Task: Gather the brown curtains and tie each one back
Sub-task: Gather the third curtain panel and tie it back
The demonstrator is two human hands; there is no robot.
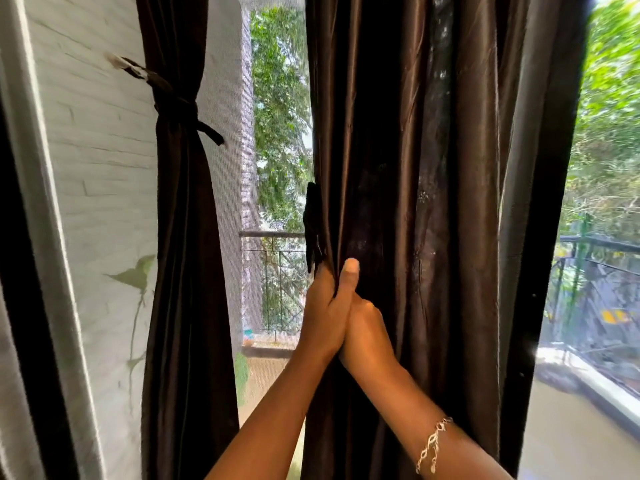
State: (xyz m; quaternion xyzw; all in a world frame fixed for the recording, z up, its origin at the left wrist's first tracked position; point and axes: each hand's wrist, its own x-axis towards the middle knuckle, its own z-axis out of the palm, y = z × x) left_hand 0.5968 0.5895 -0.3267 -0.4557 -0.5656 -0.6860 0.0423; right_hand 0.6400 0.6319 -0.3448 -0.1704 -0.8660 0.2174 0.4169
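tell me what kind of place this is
Probably a room in a home, at a balcony opening. A tied-back brown curtain and a loose brown curtain hang here, with a balcony railing and trees outside.

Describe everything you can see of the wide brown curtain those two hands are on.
The wide brown curtain is dark, glossy, satin-looking fabric hanging in deep vertical folds before a bright window, light catching the ridges. It is bunched but not yet tied. A dark strip, seemingly its tie-back, hangs at its left edge. The left hand grips that edge, fingers wrapped behind; the right hand presses beside it, fingers hidden. Top and hem lie outside the picture.
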